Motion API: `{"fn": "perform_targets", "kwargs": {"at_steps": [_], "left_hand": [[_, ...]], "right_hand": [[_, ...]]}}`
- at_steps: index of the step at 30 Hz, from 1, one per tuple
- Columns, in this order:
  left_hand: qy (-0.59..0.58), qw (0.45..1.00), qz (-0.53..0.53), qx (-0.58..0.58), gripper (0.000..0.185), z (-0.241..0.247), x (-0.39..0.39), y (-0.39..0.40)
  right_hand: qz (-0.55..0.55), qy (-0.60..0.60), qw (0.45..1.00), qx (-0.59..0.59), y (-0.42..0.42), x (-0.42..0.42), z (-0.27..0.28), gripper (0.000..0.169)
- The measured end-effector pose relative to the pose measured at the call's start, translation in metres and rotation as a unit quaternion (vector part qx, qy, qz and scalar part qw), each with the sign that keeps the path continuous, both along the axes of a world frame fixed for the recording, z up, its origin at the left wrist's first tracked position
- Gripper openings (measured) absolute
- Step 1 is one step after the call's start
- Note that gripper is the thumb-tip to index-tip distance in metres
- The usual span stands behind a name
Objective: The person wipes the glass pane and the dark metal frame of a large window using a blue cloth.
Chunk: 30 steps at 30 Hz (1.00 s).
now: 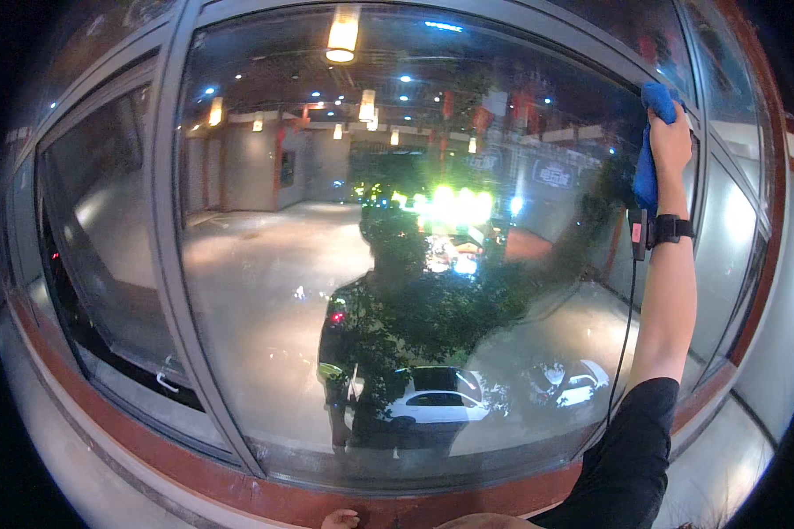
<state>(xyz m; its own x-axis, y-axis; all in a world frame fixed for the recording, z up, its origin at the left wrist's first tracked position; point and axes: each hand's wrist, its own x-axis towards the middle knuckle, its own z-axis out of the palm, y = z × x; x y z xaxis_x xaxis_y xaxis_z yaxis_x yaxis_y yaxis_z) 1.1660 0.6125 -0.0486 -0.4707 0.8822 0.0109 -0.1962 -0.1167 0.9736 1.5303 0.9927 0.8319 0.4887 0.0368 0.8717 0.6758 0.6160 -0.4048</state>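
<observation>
My right hand (671, 142) is raised to the upper right corner of a large window pane (258, 284). It grips a blue cloth (646, 175), bunched at the top and hanging down along the glass edge beside the grey metal frame (700, 92). A dark strap with a small device (668, 229) sits around my right wrist, and a black cable runs down from it. At the bottom edge, part of my left hand (340, 520) shows near the reddish-brown sill (397, 506); most of it is cut off.
Left of the metal mullion (172, 264), a window sash (99, 218) stands tilted open, with a white handle (167, 382) low down. Through the glass appear a lit room and hanging lamps (343, 36). My dark silhouette, parked cars and bright signs are reflected in the pane.
</observation>
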Motion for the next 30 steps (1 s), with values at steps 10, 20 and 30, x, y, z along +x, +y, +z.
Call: {"fn": "perform_targets", "kwargs": {"at_steps": [10,20,30], "left_hand": [[-0.237,0.966,-0.051,0.086,0.030,0.036,-0.090,-0.041],[0.008,1.000,0.015,-0.009,0.021,0.118,-0.151,-0.065],[0.044,0.996,-0.057,-0.043,0.042,0.092,-0.168,-0.110]], "right_hand": [[-0.001,-0.129,0.981,0.144,-0.179,-0.260,-0.001,0.037],[0.098,-0.305,0.902,0.291,-0.322,-0.458,-0.029,0.036],[0.021,-0.222,0.909,0.352,-0.281,-0.414,0.025,0.044]]}}
